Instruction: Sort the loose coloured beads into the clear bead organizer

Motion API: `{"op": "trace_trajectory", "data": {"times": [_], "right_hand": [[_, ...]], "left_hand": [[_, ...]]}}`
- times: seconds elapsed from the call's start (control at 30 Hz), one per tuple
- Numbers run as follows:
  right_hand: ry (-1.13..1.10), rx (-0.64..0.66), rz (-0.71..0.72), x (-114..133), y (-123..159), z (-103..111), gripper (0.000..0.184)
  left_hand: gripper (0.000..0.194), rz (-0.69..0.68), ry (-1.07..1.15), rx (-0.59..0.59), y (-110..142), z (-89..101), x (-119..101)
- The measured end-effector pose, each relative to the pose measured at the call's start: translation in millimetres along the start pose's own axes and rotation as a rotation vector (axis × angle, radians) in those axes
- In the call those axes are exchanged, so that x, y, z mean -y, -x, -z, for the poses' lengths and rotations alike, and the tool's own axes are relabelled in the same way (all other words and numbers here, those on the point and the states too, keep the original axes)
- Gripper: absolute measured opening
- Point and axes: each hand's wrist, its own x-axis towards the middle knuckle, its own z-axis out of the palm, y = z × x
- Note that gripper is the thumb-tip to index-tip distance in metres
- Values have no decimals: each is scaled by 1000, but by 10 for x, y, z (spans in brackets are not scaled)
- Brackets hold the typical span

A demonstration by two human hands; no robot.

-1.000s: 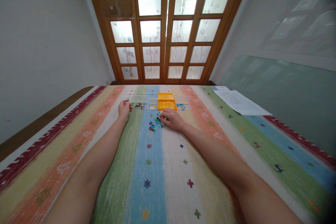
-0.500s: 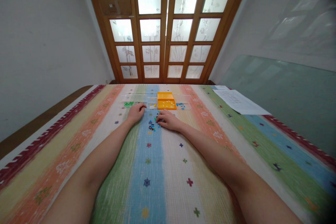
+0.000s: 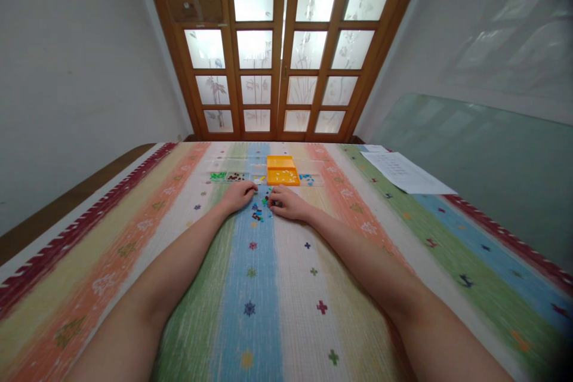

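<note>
My left hand [image 3: 239, 196] is just left of a loose pile of small coloured pieces [image 3: 258, 215], its fingers curled and the tips close together. Whatever is between those tips is too small to make out. From the other side, my right hand [image 3: 289, 203] rests on the cloth at the pile's right edge. Its fingers are bent inward over some of the pieces, and what they hold is hidden. Blue, dark red and green pieces show in the pile. Just beyond stands an open orange box [image 3: 283, 183] with white pieces in it.
Clear compartments flank the orange box, holding green pieces [image 3: 218, 176], dark red-brown pieces [image 3: 236, 177] and blue pieces [image 3: 307, 179]. A printed sheet [image 3: 403, 173] lies at the right on the striped tablecloth [image 3: 264, 310]. Wooden glazed doors [image 3: 277, 71] stand behind the table.
My left hand has moved right and nearer, away from the compartment of dark red-brown pieces, uncovering it. My right hand stays nearly in place by the pile.
</note>
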Motion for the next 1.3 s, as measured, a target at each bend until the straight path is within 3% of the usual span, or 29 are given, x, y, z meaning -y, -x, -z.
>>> {"op": "trace_trajectory", "data": {"times": [0.17, 0.47, 0.73, 0.9, 1.1, 1.3], "right_hand": [[-62, -73, -26, 5, -5, -30, 3], [-46, -320, -251, -152, -4, -79, 10], [-226, -601, -454, -450, 21, -72, 18], [-296, -725, -571, -501, 17, -45, 23], [-284, -842, -616, -538, 59, 70, 28], [-179, -933, -749, -739, 251, 293, 32]], "left_hand": [[25, 9, 24, 17, -5, -2, 8], [25, -25, 34, 22, -7, -16, 13], [25, -59, 39, 42, -8, -11, 2], [24, -58, 43, 54, -5, -2, -8], [25, -66, 32, 77, -7, 18, -15], [25, -64, 43, 81, -14, 14, 2]]}}
